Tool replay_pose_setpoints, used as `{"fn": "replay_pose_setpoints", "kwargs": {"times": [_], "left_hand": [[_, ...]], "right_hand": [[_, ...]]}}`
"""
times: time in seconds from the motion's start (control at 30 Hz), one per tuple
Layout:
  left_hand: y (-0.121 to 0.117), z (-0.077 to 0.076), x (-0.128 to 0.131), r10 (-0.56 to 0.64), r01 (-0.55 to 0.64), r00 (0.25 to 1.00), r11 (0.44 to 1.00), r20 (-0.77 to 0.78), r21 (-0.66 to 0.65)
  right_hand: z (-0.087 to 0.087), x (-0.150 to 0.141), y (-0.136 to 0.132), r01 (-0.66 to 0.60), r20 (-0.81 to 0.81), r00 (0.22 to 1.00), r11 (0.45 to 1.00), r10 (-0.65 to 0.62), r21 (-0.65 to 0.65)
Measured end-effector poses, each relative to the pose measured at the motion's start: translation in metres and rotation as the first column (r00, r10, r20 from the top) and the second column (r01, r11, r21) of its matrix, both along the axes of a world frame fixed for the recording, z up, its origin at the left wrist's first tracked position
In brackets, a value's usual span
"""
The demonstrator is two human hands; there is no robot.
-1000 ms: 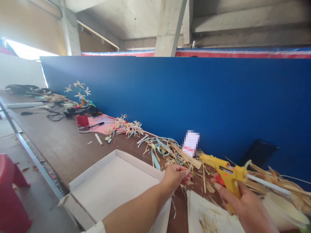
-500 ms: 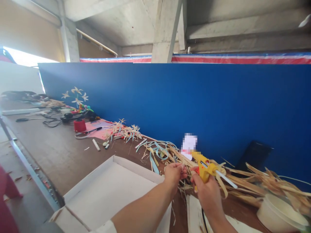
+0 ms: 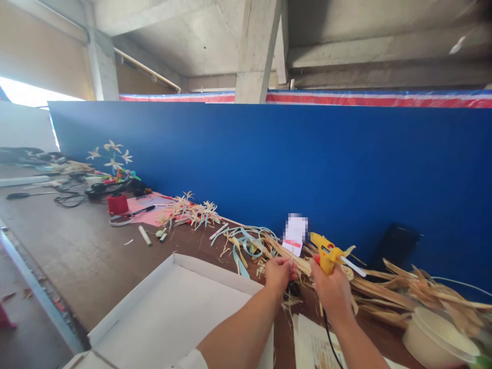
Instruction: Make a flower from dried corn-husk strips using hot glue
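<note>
My right hand (image 3: 333,292) is closed round the grip of a yellow hot glue gun (image 3: 327,254). A white glue stick (image 3: 353,266) pokes out of the gun's back, and its black cord (image 3: 329,335) runs down past my wrist. Just left of it, my left hand (image 3: 280,275) pinches a thin pale strip (image 3: 292,252), mostly hidden by the fingers. The gun and the strip are a short way apart. Under and behind both hands lie dried straw-like strips (image 3: 303,264) and light blue ribbons (image 3: 251,241).
An open white box (image 3: 180,312) sits under my left forearm. Printed papers (image 3: 307,335) lie in front, a cream bowl (image 3: 434,333) at right. Small straw flowers (image 3: 192,211), a red spool (image 3: 117,204) and a white stick (image 3: 145,236) are farther left. A blue partition (image 3: 230,154) stands behind.
My right hand has brought the glue gun leftward, close to my left hand, then slightly back to the right. My left hand keeps its pinch. The view has shifted a little to the right.
</note>
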State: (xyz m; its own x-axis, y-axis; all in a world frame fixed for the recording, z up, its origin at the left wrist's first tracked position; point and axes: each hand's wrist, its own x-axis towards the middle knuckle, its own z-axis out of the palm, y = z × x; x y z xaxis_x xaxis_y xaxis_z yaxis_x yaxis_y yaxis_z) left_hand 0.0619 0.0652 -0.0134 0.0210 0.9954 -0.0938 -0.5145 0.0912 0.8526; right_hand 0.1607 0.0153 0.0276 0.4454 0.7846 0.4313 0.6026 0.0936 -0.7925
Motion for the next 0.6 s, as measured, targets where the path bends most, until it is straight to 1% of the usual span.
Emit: {"fn": "replay_pose_setpoints", "kwargs": {"times": [0.07, 0.2, 0.33, 0.43, 0.6], "left_hand": [[0.001, -0.001, -0.003, -0.015, 0.015, 1.000, 1.000, 0.012, -0.009], [0.004, 0.000, -0.008, -0.031, 0.031, 0.999, 0.999, 0.010, -0.032], [0.006, 0.003, -0.009, -0.026, 0.027, 0.999, 0.998, 0.021, -0.052], [0.008, 0.005, -0.010, -0.018, 0.019, 1.000, 0.999, 0.025, -0.043], [0.011, 0.004, -0.010, 0.020, -0.020, 1.000, 0.999, 0.007, -0.040]], "right_hand": [[-0.007, 0.002, 0.001, -0.012, -0.034, 0.999, 1.000, 0.011, -0.015], [-0.019, 0.003, -0.006, -0.063, -0.082, 0.995, 0.989, 0.052, -0.134], [-0.018, 0.005, -0.012, -0.074, -0.046, 0.997, 0.973, 0.066, -0.217], [-0.017, 0.007, -0.012, -0.084, -0.026, 0.996, 0.961, 0.080, -0.265], [-0.017, 0.007, -0.014, -0.131, 0.002, 0.991, 0.954, 0.136, -0.270]]}}
